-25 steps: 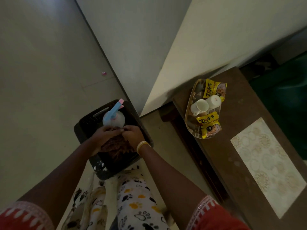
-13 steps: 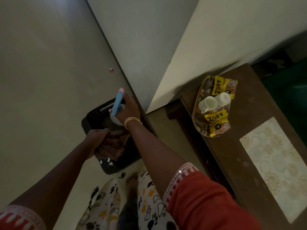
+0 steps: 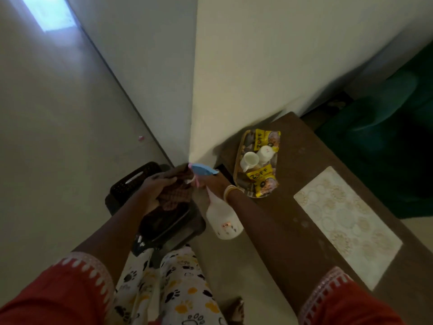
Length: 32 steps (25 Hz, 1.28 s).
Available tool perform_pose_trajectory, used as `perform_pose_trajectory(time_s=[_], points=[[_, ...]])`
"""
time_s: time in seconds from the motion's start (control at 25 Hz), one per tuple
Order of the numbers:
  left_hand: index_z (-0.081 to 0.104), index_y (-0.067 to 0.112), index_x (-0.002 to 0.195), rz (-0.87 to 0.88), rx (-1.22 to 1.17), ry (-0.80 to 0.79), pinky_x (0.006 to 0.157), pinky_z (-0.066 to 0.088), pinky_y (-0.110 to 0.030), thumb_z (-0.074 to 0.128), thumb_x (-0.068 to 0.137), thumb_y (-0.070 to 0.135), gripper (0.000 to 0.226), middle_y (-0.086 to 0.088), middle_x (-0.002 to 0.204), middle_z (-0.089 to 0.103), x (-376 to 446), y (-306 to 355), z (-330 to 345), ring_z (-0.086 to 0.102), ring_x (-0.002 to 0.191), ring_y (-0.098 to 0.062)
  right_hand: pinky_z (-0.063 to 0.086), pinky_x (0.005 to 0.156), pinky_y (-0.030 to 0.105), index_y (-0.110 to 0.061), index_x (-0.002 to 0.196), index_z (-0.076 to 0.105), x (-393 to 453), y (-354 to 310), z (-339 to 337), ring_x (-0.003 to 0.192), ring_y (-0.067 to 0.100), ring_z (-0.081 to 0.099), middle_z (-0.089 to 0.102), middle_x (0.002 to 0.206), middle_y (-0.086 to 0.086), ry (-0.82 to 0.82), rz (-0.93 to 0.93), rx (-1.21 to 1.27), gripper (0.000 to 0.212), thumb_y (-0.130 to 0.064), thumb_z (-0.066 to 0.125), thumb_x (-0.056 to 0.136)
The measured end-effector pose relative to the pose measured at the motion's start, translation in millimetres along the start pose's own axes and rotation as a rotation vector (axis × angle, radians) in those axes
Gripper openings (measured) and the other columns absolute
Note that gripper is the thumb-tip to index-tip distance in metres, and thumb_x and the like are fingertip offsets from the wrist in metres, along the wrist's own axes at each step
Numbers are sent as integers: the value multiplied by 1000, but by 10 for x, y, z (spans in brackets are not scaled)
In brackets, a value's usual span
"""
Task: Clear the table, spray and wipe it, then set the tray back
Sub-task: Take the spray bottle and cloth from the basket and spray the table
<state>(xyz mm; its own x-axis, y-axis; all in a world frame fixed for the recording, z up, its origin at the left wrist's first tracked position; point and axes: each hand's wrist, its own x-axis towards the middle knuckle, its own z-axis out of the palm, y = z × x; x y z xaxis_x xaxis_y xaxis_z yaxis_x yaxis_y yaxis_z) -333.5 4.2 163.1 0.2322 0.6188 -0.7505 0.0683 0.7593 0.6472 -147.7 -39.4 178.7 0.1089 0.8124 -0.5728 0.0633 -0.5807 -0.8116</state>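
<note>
Dim room, pale floor (image 3: 46, 137), white wall corner at centre. Dark plastic basket (image 3: 131, 181) on floor, left of brown table (image 3: 311, 146). Left hand (image 3: 154, 186) above basket, fingers curled round checked cloth (image 3: 174, 198). Right hand (image 3: 210, 181), between basket and table, grips neck of white spray bottle (image 3: 222, 219), blue nozzle up. Tray (image 3: 237, 170) sits on table's near-left end, holding two white cups (image 3: 249, 160) and yellow packets (image 3: 260, 177). Patterned mat (image 3: 346, 221) lies on table right of tray.

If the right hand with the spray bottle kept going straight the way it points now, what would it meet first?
Probably the checked cloth in the left hand: the right hand and the spray bottle nozzle aim left at it. Depth is unclear.
</note>
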Motion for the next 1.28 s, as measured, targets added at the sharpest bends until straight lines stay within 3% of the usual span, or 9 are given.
perform_pose_trajectory(time_s=[0.24,0.4,0.52,0.64,0.84,1.0,1.04,1.16,1.28], points=[[52,4,129,64,-32,-159,101,45,-53,52,89,11,40,-23,123,62,-577,137,1284,59,114,-39,47,73,29,3,129,57,-936,-67,-979,85,22,56,59,96,15,118,-73,-87,37,-2,56,92],[55,5,124,90,-64,-211,92,50,-46,49,88,13,38,-23,122,61,-878,105,1882,59,110,-38,39,59,25,1,130,56,-1383,-12,-1548,64,13,48,56,92,15,140,-114,-241,35,-5,52,95],[58,5,119,75,-88,-211,96,48,-46,45,88,12,35,-22,118,62,-1097,64,2317,60,106,-36,40,58,30,0,126,58,-1672,22,-1894,63,15,48,59,86,12,155,-110,-276,32,-5,52,95],[63,6,110,93,-53,-247,79,54,-40,42,85,12,32,-17,100,70,-1303,57,2728,68,88,-32,41,54,28,-3,119,59,-1901,35,-2183,59,16,49,59,82,10,211,-66,-267,27,-10,54,94],[54,2,130,101,34,-186,104,42,-54,43,80,12,52,-25,129,56,-1454,141,3167,52,122,-44,52,77,42,-5,127,58,-2082,31,-2531,81,27,56,62,100,20,301,-90,-394,37,-14,57,90],[51,1,131,143,89,-205,104,41,-56,51,58,18,75,-26,131,54,-1433,252,3381,51,118,-42,49,75,38,-7,131,53,-2153,4,-2771,85,28,55,63,110,22,321,-58,-374,40,-17,57,93],[55,-2,123,132,89,-201,101,44,-55,51,57,18,69,-26,123,57,-1403,272,3410,55,111,-42,48,70,35,-7,131,53,-2176,-17,-2816,81,26,55,63,104,19,323,-71,-373,38,-18,56,94],[53,6,79,113,105,-169,62,49,-34,50,76,16,11,-11,78,55,-1400,359,3533,55,66,-30,41,54,22,-13,130,57,-2234,-63,-2928,63,15,50,58,86,9,340,-121,-308,35,-15,54,95],[51,6,76,118,119,-159,60,45,-31,45,84,11,11,-9,76,53,-1417,420,3628,52,63,-28,41,57,24,-8,131,54,-2217,-64,-3007,67,17,51,59,97,16,375,-114,-329,38,-17,57,94]])
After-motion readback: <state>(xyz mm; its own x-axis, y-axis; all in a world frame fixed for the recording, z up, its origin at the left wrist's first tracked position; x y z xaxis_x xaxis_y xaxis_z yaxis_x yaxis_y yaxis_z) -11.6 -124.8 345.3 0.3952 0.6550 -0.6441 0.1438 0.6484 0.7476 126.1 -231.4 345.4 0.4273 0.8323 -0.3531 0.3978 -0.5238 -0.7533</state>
